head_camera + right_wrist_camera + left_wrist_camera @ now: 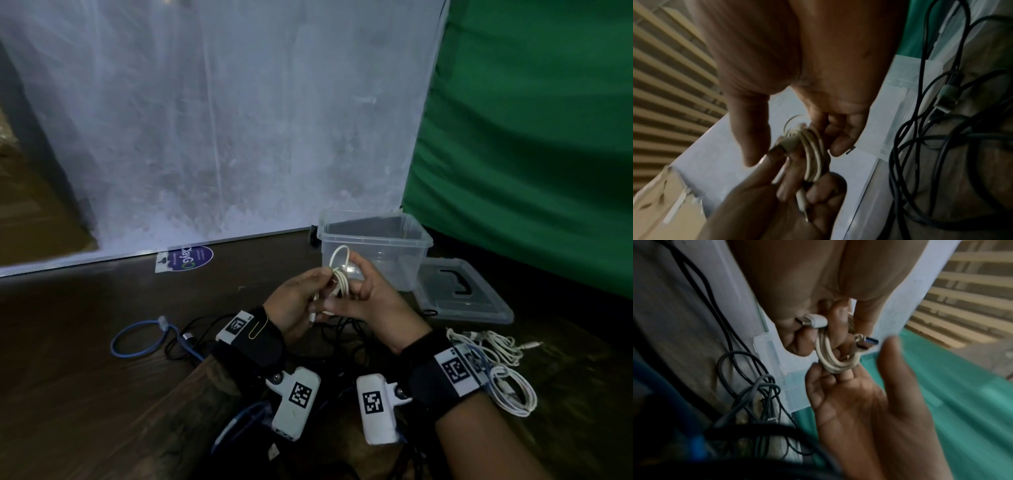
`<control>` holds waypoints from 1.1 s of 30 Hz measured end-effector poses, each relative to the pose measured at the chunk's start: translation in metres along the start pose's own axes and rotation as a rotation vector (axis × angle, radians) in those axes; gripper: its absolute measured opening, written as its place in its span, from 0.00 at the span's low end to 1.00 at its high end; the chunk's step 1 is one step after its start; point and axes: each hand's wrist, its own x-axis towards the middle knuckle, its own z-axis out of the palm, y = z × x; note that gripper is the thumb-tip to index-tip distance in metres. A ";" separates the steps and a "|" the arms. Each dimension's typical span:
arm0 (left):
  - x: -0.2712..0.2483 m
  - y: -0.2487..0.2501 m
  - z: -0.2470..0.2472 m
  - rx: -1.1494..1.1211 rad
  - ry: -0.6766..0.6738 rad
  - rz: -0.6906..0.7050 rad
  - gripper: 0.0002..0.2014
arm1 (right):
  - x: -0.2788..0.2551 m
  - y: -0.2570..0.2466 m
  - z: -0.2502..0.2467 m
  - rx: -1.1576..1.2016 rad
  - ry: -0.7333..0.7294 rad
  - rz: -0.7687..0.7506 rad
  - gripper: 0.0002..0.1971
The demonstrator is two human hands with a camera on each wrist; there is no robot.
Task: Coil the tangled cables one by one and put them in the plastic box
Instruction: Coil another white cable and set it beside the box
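Observation:
I hold a small coil of white USB cable (339, 281) in both hands, above the table and just in front of the clear plastic box (407, 229), which looks empty. My left hand (317, 286) grips the lower part of the coil and one white plug (816, 320). My right hand (359, 279) curls its fingers (840, 139) round the far side of the bundle, thumb held apart. A loop sticks up above the fingers. The blue-tipped USB plug (867, 342) juts out of the coil (833, 361).
The box lid (462, 296) lies right of the box. Tangled black cables (342, 334) lie under my hands, and a blue network cable (142, 339) lies to the left. White cables (507, 383) lie at the right. A white panel and green cloth stand behind.

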 end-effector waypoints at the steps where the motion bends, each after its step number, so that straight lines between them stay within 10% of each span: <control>1: -0.001 0.000 0.003 0.018 0.009 0.004 0.11 | 0.002 0.002 0.003 -0.014 0.018 -0.005 0.43; 9: -0.001 -0.009 0.011 0.118 0.061 0.103 0.11 | 0.005 0.000 0.007 -0.074 0.283 -0.045 0.22; 16: 0.001 -0.007 0.011 0.155 0.175 0.122 0.13 | 0.006 0.004 0.001 -0.112 0.104 -0.079 0.30; 33: 0.000 -0.010 0.016 0.124 -0.017 0.117 0.11 | 0.007 0.002 -0.012 -0.062 0.290 -0.227 0.09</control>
